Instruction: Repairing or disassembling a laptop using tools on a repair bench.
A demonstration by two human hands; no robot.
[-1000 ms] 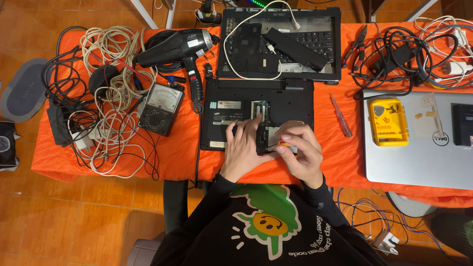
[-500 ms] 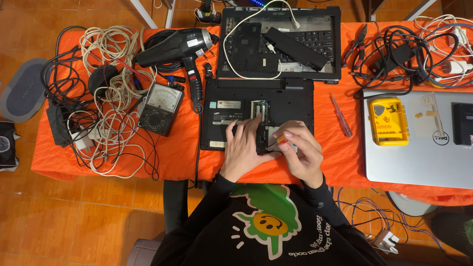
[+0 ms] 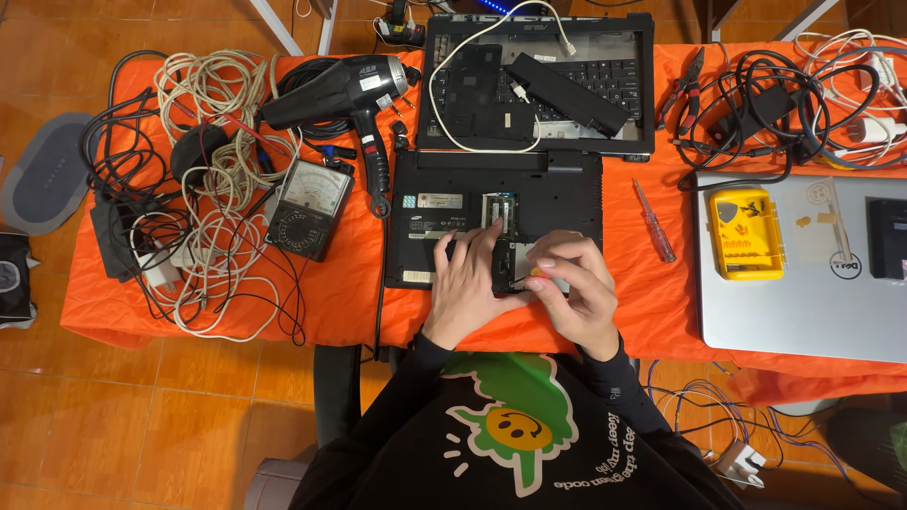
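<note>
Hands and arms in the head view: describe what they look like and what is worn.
Both the left hand and right hand are bare: no gloves, and no rings or watch visible. Black long sleeves reach the wrists, part of a black top printed with a green splash and a yellow smiling face.

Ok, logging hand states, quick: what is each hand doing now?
Left hand: open, flat on the black laptop base.
Right hand: fingers curled over the base; held item cannot be told.
</note>
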